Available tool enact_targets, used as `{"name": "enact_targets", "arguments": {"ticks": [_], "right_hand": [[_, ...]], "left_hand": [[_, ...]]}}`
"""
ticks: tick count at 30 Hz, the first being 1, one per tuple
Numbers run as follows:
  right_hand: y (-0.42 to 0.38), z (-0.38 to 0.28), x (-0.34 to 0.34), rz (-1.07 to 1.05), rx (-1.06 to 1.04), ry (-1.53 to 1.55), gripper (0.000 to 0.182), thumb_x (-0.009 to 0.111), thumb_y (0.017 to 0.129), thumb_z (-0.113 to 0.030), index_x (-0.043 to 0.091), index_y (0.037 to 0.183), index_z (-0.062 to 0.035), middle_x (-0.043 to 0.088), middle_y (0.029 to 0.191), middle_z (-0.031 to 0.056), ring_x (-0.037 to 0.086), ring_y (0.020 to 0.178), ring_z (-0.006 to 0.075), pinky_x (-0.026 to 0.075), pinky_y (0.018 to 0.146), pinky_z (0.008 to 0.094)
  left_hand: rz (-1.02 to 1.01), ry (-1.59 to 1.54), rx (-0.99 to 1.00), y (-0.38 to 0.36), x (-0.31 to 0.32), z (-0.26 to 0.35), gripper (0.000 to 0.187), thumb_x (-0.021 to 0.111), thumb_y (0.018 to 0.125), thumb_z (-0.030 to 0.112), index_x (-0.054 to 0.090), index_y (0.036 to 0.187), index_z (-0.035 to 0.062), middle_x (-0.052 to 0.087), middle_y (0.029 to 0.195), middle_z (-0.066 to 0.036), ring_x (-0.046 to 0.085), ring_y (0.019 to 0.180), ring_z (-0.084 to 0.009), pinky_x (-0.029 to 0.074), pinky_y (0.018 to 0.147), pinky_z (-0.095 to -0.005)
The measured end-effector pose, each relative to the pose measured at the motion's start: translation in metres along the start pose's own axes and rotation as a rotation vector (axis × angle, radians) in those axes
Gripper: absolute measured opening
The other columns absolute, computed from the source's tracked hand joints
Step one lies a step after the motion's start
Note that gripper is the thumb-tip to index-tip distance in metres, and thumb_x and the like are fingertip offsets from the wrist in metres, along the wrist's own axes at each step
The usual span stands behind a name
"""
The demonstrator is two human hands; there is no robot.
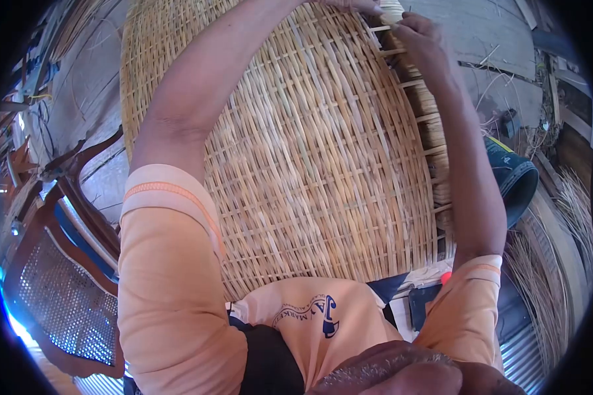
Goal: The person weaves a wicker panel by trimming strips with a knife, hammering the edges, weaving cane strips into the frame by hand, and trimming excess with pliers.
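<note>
A large woven cane panel (310, 151) lies in front of my body, with short stake ends sticking out along its right edge. My left hand (352, 5) is at the top edge of the view, partly cut off, its fingers pressed together over the panel's upper right corner. What those fingers grip is hidden. Close beside it, my right hand (420, 31) is closed in a pinch at the lower end of a pale ribbed cane strip (392, 10). Below my right hand, a thick wrapped cane border (429, 125) runs along the panel's right side.
A brown chair with a meshed cane back (69, 296) stands at the left. On the right are a dark green bucket (515, 181) lying tipped and a bundle of thin cane strands (540, 289). Loose strands lie on the grey floor (471, 33).
</note>
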State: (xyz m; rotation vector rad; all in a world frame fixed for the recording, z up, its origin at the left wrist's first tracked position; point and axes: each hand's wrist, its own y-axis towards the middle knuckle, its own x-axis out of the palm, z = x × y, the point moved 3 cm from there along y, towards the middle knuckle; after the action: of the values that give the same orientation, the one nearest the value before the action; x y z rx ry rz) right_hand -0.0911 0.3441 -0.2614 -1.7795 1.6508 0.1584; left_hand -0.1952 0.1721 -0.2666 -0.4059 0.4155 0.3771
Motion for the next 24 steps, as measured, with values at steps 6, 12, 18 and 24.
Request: {"name": "enact_targets", "arguments": {"ticks": [6,12,18,24], "right_hand": [[-0.004,-0.001,0.016,0.15,-0.316,-0.233,0.028,0.059,0.086,-0.022,0.066,0.09,0.0054,0.061,0.096,0.0138,0.061,0.082,0.0279,0.048,0.072,0.0351],[-0.019,-0.005,0.026,0.216,-0.482,-0.765,0.03,0.052,0.089,-0.027,0.068,0.099,-0.0036,0.059,0.118,0.0142,0.056,0.111,0.0329,0.04,0.096,0.0487],[-0.034,-0.018,0.043,0.271,-0.269,-1.005,0.035,0.05,0.087,-0.029,0.063,0.116,-0.0143,0.046,0.138,0.007,0.046,0.123,0.0376,0.034,0.095,0.0612],[-0.034,-0.019,0.04,0.303,-0.233,-0.788,0.03,0.052,0.086,-0.026,0.067,0.109,-0.0133,0.054,0.129,0.0088,0.047,0.122,0.0318,0.037,0.096,0.0525]], "left_hand": [[-0.074,0.031,0.013,0.003,0.005,-0.002,0.029,0.061,0.085,0.029,0.07,0.092,0.0034,0.066,0.076,-0.004,0.057,0.07,-0.0133,0.047,0.062,-0.0316],[-0.086,0.103,-0.194,0.004,-0.008,-0.016,0.02,0.062,0.08,0.021,0.07,0.089,0.004,0.064,0.073,-0.003,0.057,0.067,-0.0124,0.047,0.056,-0.0301],[-0.246,0.074,-0.269,0.014,-0.002,-0.01,0.021,0.067,0.083,0.023,0.07,0.096,0.0069,0.067,0.08,-0.003,0.062,0.072,-0.015,0.052,0.062,-0.0311],[-0.29,0.322,-0.22,0.021,0.0,0.0,0.026,0.068,0.084,0.025,0.07,0.106,0.0101,0.069,0.089,-0.004,0.062,0.08,-0.0176,0.051,0.07,-0.0344]]}}
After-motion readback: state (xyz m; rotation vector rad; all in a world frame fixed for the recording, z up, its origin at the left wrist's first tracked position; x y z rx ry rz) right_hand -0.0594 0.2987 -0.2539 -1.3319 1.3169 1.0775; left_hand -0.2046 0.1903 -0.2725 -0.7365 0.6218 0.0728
